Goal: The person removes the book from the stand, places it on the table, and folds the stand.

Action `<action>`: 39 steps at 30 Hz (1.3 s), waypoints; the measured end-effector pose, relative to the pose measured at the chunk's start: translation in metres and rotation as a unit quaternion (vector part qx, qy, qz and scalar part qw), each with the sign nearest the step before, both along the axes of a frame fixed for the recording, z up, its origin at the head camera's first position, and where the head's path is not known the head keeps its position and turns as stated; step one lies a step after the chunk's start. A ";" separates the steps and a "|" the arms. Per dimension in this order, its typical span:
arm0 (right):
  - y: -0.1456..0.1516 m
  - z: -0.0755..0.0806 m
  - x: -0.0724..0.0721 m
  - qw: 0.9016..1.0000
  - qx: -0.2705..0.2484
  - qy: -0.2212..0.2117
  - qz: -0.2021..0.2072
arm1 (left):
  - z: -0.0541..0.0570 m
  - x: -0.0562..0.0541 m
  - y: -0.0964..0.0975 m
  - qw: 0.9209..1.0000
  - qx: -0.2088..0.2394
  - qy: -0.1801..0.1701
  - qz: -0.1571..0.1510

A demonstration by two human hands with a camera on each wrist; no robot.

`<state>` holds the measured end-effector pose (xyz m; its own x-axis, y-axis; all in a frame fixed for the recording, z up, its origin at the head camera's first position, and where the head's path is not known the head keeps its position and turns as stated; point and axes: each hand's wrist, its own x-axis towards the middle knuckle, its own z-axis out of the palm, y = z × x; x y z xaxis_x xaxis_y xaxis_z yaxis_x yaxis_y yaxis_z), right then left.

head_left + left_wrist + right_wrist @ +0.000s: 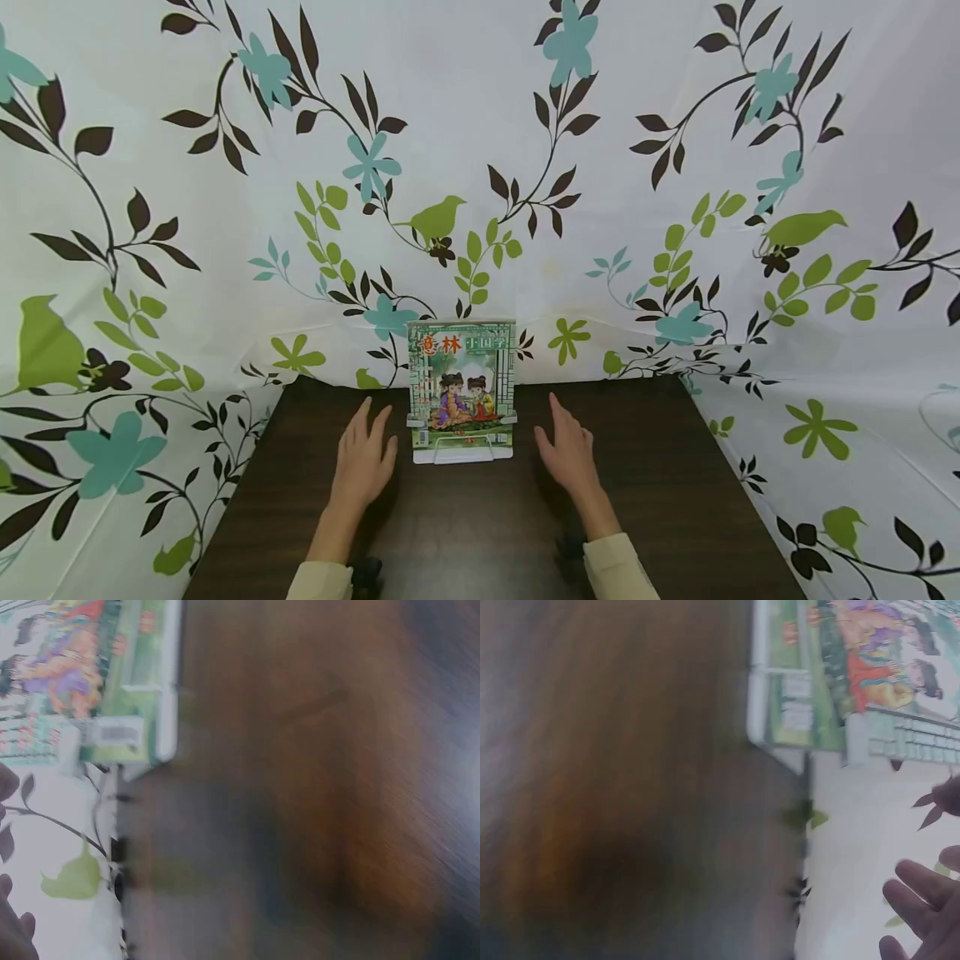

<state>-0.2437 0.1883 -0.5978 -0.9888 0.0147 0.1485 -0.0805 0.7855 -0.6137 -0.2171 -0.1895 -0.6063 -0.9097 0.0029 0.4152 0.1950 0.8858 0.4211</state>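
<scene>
A magazine (467,379) with a green illustrated cover of two children stands upright on a white book stand (450,456) toward the back of the table. Small white clips on the stand's sides overlap the cover's edges. My left hand (363,458) is to the left of the stand, its fingers extended and apart from the magazine. On the other side, my right hand (567,454) also has its fingers extended and touches nothing. The left wrist view shows the magazine's lower corner (116,739) and only some fingertips at the edge. Several right fingers (922,892) appear in the right wrist view.
The dark brown wooden table (465,525) runs back to a white cloth (480,250) patterned with leaves, flowers and green birds. That cloth also hangs along both sides of the table.
</scene>
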 end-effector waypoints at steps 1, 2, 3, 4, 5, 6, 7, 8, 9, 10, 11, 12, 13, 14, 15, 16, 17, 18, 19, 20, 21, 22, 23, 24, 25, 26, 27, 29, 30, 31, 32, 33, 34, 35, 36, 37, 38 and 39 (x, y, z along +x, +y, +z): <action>-0.002 0.003 -0.004 1.000 -0.018 0.003 -0.002 | 0.004 -0.005 0.002 1.000 0.011 -0.002 0.002; -0.005 0.006 -0.008 0.999 -0.037 0.004 -0.005 | 0.008 -0.010 0.003 1.000 0.022 -0.006 0.004; -0.008 0.009 -0.012 0.999 -0.053 0.003 -0.006 | 0.013 -0.014 0.005 0.999 0.033 -0.014 0.006; -0.011 0.011 -0.016 0.998 -0.067 -0.001 -0.007 | 0.017 -0.018 0.007 0.999 0.045 -0.024 0.008; -0.014 0.014 -0.019 0.997 -0.081 -0.007 -0.008 | 0.020 -0.022 0.009 0.998 0.058 -0.037 0.011; -0.017 0.016 -0.022 0.995 -0.094 -0.012 -0.008 | 0.024 -0.026 0.011 0.996 0.072 -0.051 0.014; -0.021 0.019 -0.025 0.994 -0.106 -0.016 -0.009 | 0.026 -0.030 0.013 0.994 0.085 -0.068 0.018; -0.025 0.021 -0.028 0.993 -0.115 -0.019 -0.009 | 0.029 -0.034 0.015 0.991 0.102 -0.084 0.021; -0.029 0.023 -0.030 0.993 -0.120 -0.020 -0.009 | 0.031 -0.037 0.017 0.988 0.118 -0.101 0.023; -0.033 0.025 -0.033 0.992 -0.126 -0.022 -0.008 | 0.032 -0.040 0.019 0.984 0.134 -0.116 0.025; -0.037 0.026 -0.035 0.991 -0.135 -0.023 -0.007 | 0.034 -0.043 0.021 0.980 0.150 -0.129 0.028; -0.040 0.027 -0.038 0.990 -0.140 -0.024 -0.006 | 0.035 -0.045 0.023 0.976 0.162 -0.139 0.030; -0.044 0.027 -0.040 0.990 -0.142 -0.026 -0.004 | 0.036 -0.048 0.025 0.974 0.172 -0.147 0.031; -0.047 0.026 -0.042 0.989 -0.145 -0.028 -0.003 | 0.036 -0.050 0.027 0.971 0.182 -0.152 0.030; -0.050 0.026 -0.043 0.988 -0.148 -0.030 -0.002 | 0.036 -0.051 0.029 0.970 0.186 -0.155 0.029; -0.053 0.025 -0.045 0.988 -0.152 -0.035 -0.002 | 0.036 -0.053 0.031 0.970 0.187 -0.155 0.028; -0.055 0.024 -0.046 0.987 -0.153 -0.039 -0.002 | 0.036 -0.054 0.033 0.970 0.187 -0.151 0.028; -0.057 0.022 -0.047 0.988 -0.152 -0.043 -0.002 | 0.035 -0.054 0.035 0.971 0.185 -0.147 0.026; -0.058 0.021 -0.048 0.987 -0.152 -0.047 -0.002 | 0.035 -0.055 0.036 0.973 0.183 -0.141 0.025; -0.060 0.020 -0.048 0.987 -0.152 -0.050 -0.003 | 0.034 -0.055 0.037 0.974 0.179 -0.134 0.023; -0.061 0.019 -0.049 0.987 -0.153 -0.054 -0.003 | 0.034 -0.056 0.037 0.976 0.176 -0.127 0.023; -0.062 0.018 -0.050 0.987 -0.152 -0.058 -0.004 | 0.033 -0.056 0.037 0.978 0.171 -0.118 0.022; -0.062 0.017 -0.050 0.987 -0.151 -0.062 -0.005 | 0.033 -0.056 0.037 0.979 0.170 -0.113 0.022; -0.063 0.016 -0.050 0.986 -0.152 -0.065 -0.006 | 0.034 -0.056 0.037 0.979 0.170 -0.112 0.021; -0.063 0.015 -0.049 0.986 -0.154 -0.068 -0.008 | 0.034 -0.056 0.037 0.979 0.169 -0.109 0.021; -0.063 0.015 -0.049 0.985 -0.156 -0.068 -0.008 | 0.034 -0.056 0.037 0.980 0.167 -0.109 0.020; -0.064 0.014 -0.048 0.985 -0.159 -0.068 -0.009 | 0.034 -0.056 0.037 0.980 0.165 -0.109 0.020; -0.065 0.014 -0.047 0.984 -0.161 -0.068 -0.011 | 0.034 -0.056 0.037 0.980 0.163 -0.115 0.023; -0.065 0.014 -0.047 0.984 -0.163 -0.066 -0.011 | 0.034 -0.056 0.037 0.980 0.161 -0.117 0.027; -0.065 0.014 -0.046 0.985 -0.162 -0.064 -0.011 | 0.034 -0.056 0.037 0.980 0.158 -0.120 0.031; -0.066 0.014 -0.046 0.985 -0.160 -0.061 -0.012 | 0.034 -0.056 0.037 0.979 0.158 -0.124 0.037; -0.066 0.015 -0.046 0.986 -0.158 -0.058 -0.012 | 0.035 -0.056 0.037 0.978 0.156 -0.129 0.042; -0.066 0.015 -0.046 0.986 -0.157 -0.054 -0.013 | 0.035 -0.056 0.036 0.978 0.155 -0.134 0.048; -0.067 0.014 -0.045 0.987 -0.155 -0.050 -0.015 | 0.036 -0.056 0.036 0.977 0.153 -0.139 0.052; -0.067 0.014 -0.045 0.987 -0.155 -0.047 -0.018 | 0.037 -0.055 0.036 0.976 0.151 -0.144 0.055; -0.068 0.014 -0.044 0.987 -0.154 -0.042 -0.020 | 0.038 -0.055 0.036 0.976 0.149 -0.148 0.057; -0.068 0.014 -0.044 0.987 -0.155 -0.040 -0.023 | 0.039 -0.055 0.035 0.976 0.147 -0.153 0.058; -0.069 0.014 -0.043 0.986 -0.158 -0.037 -0.026 | 0.039 -0.055 0.035 0.976 0.142 -0.155 0.058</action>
<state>-0.2863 0.1190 -0.5834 -0.9934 0.1004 0.0558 0.0094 0.5552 -0.8317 -0.2720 -0.1545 -0.5672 -0.9792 -0.1820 0.0893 -0.0746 0.7330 0.6762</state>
